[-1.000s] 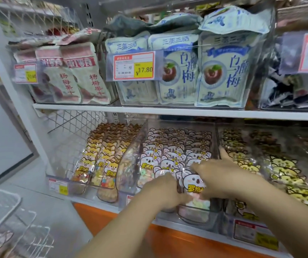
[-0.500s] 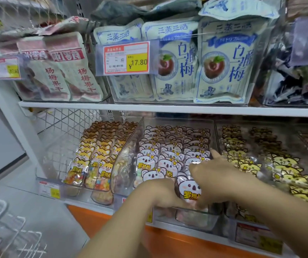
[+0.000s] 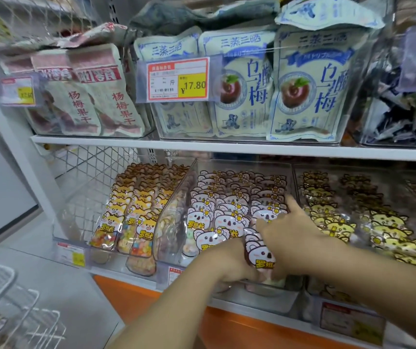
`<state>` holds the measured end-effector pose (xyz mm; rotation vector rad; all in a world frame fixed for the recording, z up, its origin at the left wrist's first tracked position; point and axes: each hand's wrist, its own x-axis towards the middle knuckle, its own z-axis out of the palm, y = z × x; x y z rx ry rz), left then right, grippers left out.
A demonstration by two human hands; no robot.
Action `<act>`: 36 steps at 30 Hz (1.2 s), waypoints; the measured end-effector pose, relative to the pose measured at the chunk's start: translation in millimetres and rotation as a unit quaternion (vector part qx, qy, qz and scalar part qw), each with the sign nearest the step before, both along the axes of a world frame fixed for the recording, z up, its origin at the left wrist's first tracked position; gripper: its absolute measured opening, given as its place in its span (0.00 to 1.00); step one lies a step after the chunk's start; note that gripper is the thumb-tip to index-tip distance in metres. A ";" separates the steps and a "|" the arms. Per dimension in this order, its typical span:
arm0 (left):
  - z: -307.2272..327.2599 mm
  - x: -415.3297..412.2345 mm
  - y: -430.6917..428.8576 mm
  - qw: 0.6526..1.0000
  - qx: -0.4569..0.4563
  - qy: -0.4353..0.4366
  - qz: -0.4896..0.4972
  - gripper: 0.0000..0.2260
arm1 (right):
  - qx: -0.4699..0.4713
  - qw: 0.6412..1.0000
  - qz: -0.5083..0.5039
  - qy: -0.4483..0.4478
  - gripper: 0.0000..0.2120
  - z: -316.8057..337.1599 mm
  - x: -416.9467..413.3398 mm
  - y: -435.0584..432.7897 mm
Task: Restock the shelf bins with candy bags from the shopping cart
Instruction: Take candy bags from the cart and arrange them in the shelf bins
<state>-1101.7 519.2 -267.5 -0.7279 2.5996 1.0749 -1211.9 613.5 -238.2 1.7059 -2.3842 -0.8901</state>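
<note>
Both hands, left [image 3: 229, 263] and right [image 3: 292, 238], gripped a koala bag [image 3: 259, 255] at lower centre. It stood upright, face outward. Its clear bin [image 3: 272, 301] held rows of matching bags.

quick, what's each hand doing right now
Left hand: closed on the koala candy bag.
Right hand: also on that bag, index finger extended.

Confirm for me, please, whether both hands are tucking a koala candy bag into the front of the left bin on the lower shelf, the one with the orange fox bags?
Not quite: the head view shows both hands, left hand and right hand, on the koala candy bag at the front of the middle bin, among the other koala bags. The orange fox bags fill the left bin beside it.
</note>
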 end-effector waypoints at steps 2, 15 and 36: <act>6.9 5.3 -5.0 1.000 -0.017 -0.024 -0.008 0.13 | 0.014 0.998 -0.040 -0.036 0.51 8.4 -4.4 -2.1; 5.8 37.6 -38.7 0.981 -0.147 -0.068 0.103 0.12 | -0.101 0.978 0.129 -0.131 0.25 -5.1 6.0 3.5; 17.6 51.5 -47.2 0.995 -0.093 0.010 0.037 0.19 | -0.105 0.967 0.079 -0.217 0.27 14.6 25.4 -1.6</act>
